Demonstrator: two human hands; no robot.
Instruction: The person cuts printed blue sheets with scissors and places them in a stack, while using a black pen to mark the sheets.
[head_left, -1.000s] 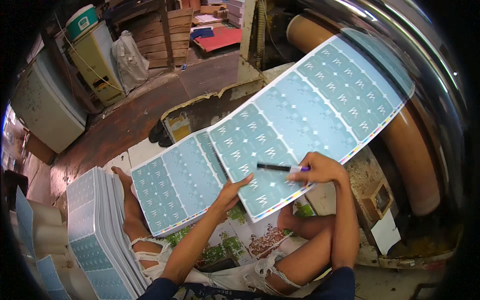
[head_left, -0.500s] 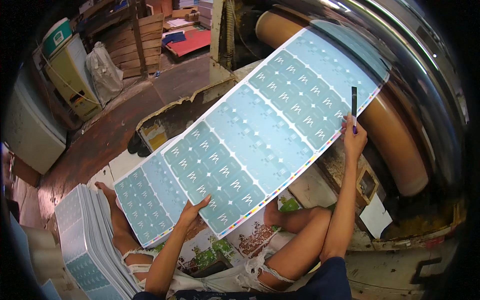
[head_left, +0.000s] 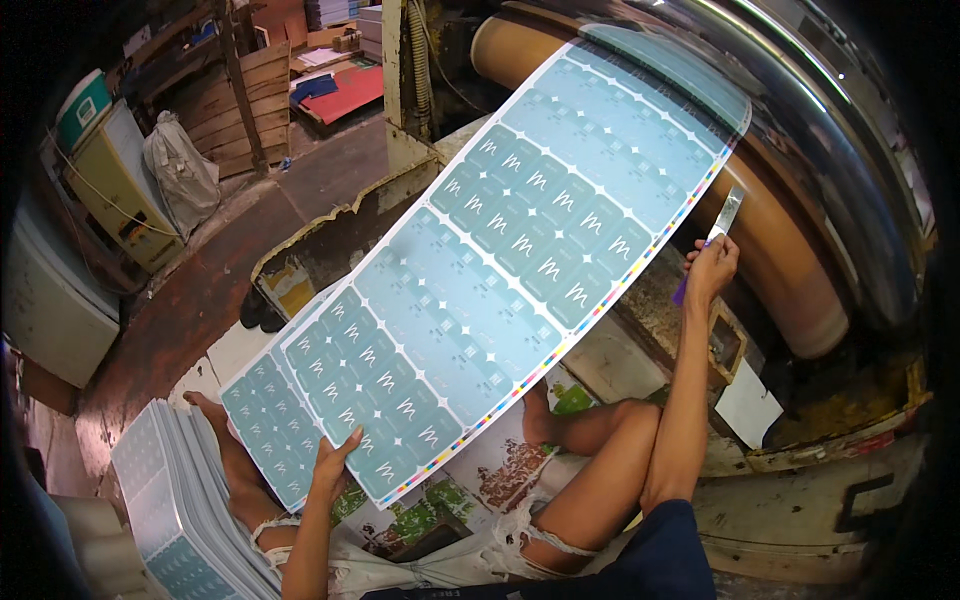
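Note:
A long, glossy teal printed sheet (head_left: 470, 290) slopes from the shiny metal roller (head_left: 850, 130) at the upper right down toward my lap. My left hand (head_left: 335, 465) grips its near edge, thumb on top and fingers underneath. Beneath that edge lies another sheet (head_left: 265, 425) with the same print. Just off the long sheet's right border, my right hand (head_left: 712, 265) is closed round a knife (head_left: 728, 212) with a flat metal blade and a purple handle. The blade points up in front of the brown roller (head_left: 790, 270), apart from the sheet.
A tall stack of printed sheets (head_left: 150, 470) stands beside my leg at the left. The machine's worn metal frame (head_left: 330, 235) runs behind the sheet. Farther back are a pale sack (head_left: 182, 175), a green-and-white box (head_left: 82, 108) and a red board (head_left: 345, 95).
My left hand has drawn the long sheet's near edge down and left. My right hand has lowered slightly, and the blade has turned from dark and upright to tilted and shining.

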